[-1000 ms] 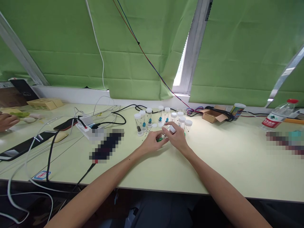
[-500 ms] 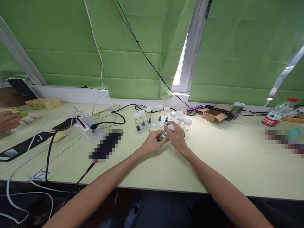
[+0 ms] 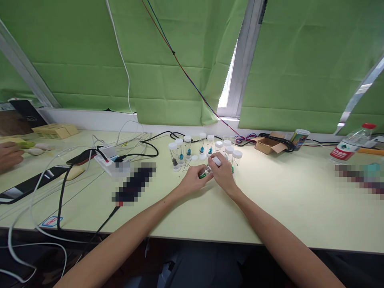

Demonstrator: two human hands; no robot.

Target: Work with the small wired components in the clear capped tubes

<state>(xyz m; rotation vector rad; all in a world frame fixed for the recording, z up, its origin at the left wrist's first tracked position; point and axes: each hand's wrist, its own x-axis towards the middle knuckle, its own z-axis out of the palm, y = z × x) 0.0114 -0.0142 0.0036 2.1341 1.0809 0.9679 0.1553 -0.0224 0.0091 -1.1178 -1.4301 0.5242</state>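
My left hand (image 3: 192,179) is closed around a small clear tube (image 3: 205,172) with something green inside, tilted up to the right. At the tube's upper end, the fingers of my right hand (image 3: 224,173) are closed on its white cap (image 3: 216,161). Whether the cap is fully seated cannot be made out. Several similar capped tubes stand upright just beyond my hands, among them one with a dark piece (image 3: 174,157) and one with a blue piece (image 3: 188,147). A loose white cap (image 3: 195,158) lies between them. Small thin metal bits lie near my left fingers.
A power strip (image 3: 111,163) with tangled cables and a blurred dark device (image 3: 135,184) are to the left. Another person's hand (image 3: 10,155) shows at the far left. An open cardboard box (image 3: 267,145), a can (image 3: 299,139) and a bottle (image 3: 349,146) stand at right.
My right hand has shifted very slightly at the capped end of the tube. The other person's hand at far left has moved a little. The standing tubes have stayed put.
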